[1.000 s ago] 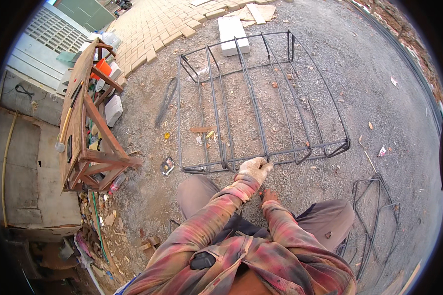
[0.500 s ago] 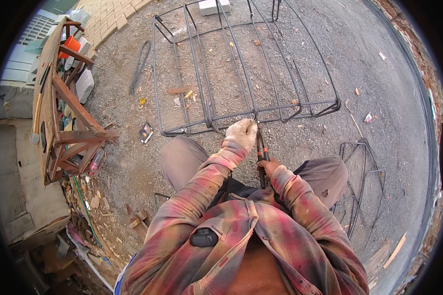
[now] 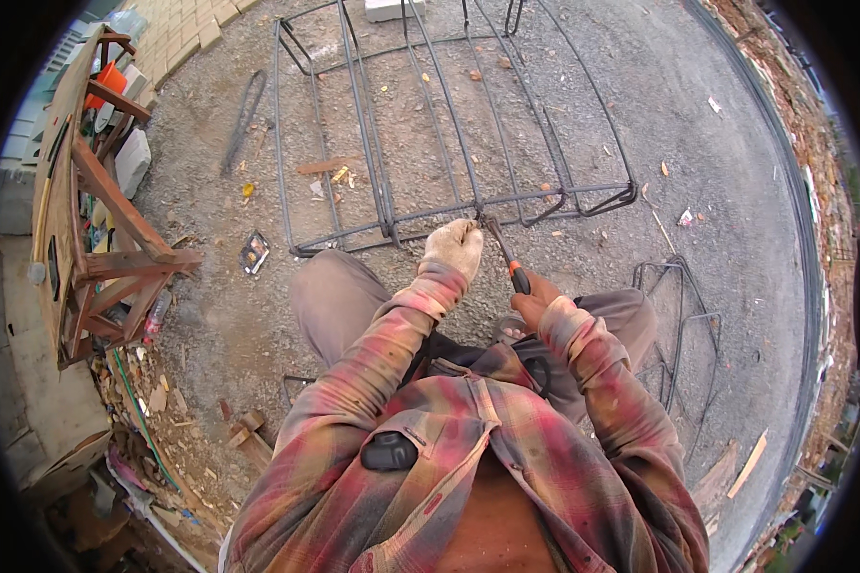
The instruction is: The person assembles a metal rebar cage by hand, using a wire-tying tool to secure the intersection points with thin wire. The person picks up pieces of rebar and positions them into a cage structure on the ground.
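Observation:
A cage of bent steel rebar (image 3: 365, 124) lies on the gravel in front of my knees. My left hand (image 3: 454, 248), in a pale work glove, is closed at the cage's near bar, beside a joint with an upright bar. Whatever its fingers pinch is too small to make out. My bare right hand (image 3: 538, 298) grips a pair of pincers (image 3: 506, 256) with orange and black handles. Their jaws touch or almost touch the same joint, just right of the glove. The pincers slant from my right hand up to the left.
At the left stands a tilted wooden bench (image 3: 115, 191) with an orange bucket (image 3: 107, 84). More bent rebar frames (image 3: 683, 315) lie by my right knee. A pale block (image 3: 395, 10) sits at the cage's far side. A wire loop (image 3: 246, 119) and wood scraps lie on the gravel.
The pincers have swung from nearly upright to a leftward slant, as my right hand moved right and up a little. The glove stays by the joint. The whole view has shifted slightly.

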Available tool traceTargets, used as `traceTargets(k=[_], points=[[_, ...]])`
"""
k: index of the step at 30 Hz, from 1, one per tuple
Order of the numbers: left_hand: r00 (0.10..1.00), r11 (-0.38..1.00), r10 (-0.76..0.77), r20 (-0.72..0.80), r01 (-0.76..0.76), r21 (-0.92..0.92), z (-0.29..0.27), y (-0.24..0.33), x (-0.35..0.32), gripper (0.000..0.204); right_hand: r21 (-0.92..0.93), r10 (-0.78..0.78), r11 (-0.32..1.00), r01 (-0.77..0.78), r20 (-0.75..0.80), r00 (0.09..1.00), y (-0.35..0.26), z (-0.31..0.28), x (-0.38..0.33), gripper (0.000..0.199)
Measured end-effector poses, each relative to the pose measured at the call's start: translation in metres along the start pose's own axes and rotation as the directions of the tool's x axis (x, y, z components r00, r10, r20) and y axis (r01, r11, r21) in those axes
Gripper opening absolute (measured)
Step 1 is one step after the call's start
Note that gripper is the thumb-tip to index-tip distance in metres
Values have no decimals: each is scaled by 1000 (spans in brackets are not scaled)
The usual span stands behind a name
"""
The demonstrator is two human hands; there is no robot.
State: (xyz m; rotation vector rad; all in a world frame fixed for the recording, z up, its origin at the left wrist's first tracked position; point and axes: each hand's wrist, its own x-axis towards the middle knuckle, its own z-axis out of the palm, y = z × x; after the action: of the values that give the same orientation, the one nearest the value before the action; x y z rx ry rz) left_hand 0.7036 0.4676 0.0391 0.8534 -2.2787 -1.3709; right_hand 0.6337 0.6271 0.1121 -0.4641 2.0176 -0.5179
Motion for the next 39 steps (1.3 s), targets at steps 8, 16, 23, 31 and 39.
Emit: traceTargets(k=[8,16,23,31,39], points=[[999,999,-51,0,51,11,0,10,1,20,-71,67,995,-68,-8,998,-2,-3,9,41],[997,997,-76,-30,76,9,1,13,1,21,-247,84,964,-102,-85,993,-17,7,6,40],[997,998,-67,-28,66,-5,9,3,-5,21,-318,98,931,-178,-252,963,-5,45,14,48],[915,705,-341,215,401,-585,8,6,-7,23,845,-128,516,-140,238,963,29,51,22,37],[535,-99,-282,796,809,-579,23,23,0,28,873,-368,238,-426,487,792,37,52,15,43]])
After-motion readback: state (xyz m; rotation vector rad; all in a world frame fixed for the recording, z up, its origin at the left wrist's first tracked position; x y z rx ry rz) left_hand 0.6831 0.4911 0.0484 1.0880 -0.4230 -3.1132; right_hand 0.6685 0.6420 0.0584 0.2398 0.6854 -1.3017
